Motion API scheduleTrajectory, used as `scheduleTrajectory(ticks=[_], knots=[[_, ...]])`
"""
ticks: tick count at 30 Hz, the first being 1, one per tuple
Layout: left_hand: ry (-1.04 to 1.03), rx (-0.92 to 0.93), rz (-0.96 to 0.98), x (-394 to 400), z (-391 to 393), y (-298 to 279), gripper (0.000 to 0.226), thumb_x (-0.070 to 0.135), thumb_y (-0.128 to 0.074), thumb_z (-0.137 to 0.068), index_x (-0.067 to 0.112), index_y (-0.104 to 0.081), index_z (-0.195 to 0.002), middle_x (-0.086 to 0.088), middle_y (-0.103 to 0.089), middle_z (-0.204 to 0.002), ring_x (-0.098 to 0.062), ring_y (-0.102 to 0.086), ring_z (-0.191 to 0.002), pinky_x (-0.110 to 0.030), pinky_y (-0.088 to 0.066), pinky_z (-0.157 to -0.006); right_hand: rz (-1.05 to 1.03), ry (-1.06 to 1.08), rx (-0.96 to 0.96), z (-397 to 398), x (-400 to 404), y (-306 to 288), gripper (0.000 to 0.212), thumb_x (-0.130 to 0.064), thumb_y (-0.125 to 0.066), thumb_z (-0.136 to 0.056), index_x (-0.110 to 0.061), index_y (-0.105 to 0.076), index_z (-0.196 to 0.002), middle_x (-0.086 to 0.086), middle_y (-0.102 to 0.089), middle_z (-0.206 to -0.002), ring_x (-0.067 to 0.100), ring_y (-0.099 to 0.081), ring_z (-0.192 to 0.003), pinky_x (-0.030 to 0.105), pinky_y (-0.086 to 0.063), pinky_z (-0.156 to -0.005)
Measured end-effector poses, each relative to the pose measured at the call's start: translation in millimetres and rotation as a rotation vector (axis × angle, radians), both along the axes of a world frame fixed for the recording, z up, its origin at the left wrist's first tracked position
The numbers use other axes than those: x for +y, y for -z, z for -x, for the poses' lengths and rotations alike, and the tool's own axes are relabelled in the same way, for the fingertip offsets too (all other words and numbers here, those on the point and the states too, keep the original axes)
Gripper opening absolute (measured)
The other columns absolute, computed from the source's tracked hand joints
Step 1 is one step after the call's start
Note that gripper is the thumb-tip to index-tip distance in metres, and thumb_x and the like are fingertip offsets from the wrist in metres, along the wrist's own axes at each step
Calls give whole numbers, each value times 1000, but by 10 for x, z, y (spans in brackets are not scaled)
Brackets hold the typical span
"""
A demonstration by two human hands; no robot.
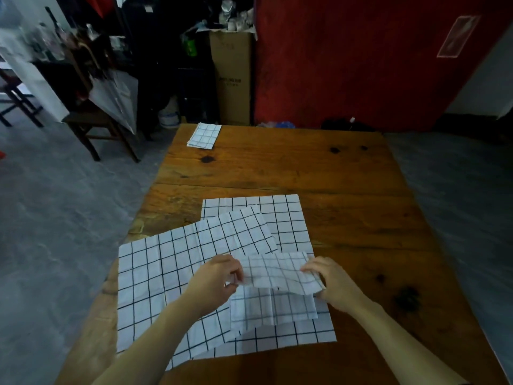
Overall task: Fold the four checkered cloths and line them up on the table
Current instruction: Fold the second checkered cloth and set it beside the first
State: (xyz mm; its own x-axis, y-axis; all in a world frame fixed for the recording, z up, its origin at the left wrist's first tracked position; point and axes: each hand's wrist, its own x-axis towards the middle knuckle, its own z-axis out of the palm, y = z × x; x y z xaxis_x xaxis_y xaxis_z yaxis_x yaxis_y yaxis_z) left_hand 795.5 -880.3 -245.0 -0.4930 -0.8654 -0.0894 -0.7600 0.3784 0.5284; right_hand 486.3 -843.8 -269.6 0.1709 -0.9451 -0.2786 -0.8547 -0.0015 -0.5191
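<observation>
Head view: left hand [215,282] and right hand [330,282] pinch opposite ends of the half-folded cloth [277,290], lifted between them. Two flat cloths [155,273] lie beneath; folded cloth [204,135] far beyond. Second fold underway; next, align edges, crease.

home storeroom | cardboard box [232,79] — wooden chair [97,118] — bucket [168,115]

Folded cloth [204,135] at far-left corner of table [347,173]. Near edge: two spread cloths overlapping, left cloth [155,276] atop right cloth [288,218]; half-folded cloth [277,290] on both, btwn hands.
</observation>
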Motion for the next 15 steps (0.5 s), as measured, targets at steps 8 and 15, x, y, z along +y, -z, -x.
scheduleTrajectory(ticks=[8,15], knots=[[102,-285,-29,386,-64,402,41,47,-65,-89,33,-52,-125,12,-48,-137,-11,-43,-124,-30,-42,-104,-194,-8,109,-147,383,167,88,-17,-72,-86,-34,-19,-154,-8,-9,-163,16,-9,-150,42,-18,-121],[-10,-273,34,313,186,429,63,45,-54,-97,23,-31,-151,2,-27,-160,-19,-22,-148,-39,-24,-121,41,41,51,-429,226,243,59,-38,-52,-99,-27,-29,-152,-8,-24,-160,7,-19,-146,28,-16,-120]])
